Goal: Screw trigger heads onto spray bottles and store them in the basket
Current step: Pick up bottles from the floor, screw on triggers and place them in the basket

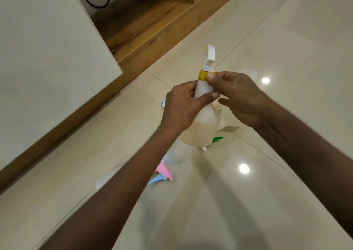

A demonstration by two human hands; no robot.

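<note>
I hold a translucent white spray bottle (204, 123) above the floor, its top pointing away from me. My left hand (183, 106) is wrapped around its neck and shoulder. A white trigger head (209, 58) with a yellow collar (202, 75) sits on the bottle's mouth. My right hand (238, 96) pinches the yellow collar with thumb and fingers. Below, on the floor, lie loose trigger heads: a pink one (164, 170), a blue one (156, 180) and a green one (217, 139). No basket is in view.
More translucent bottles (174, 155) lie on the glossy beige tiled floor (267, 192), partly hidden by my arms. A white cabinet door (47, 62) stands open at left, beside a wooden shelf unit (145, 20) along the back.
</note>
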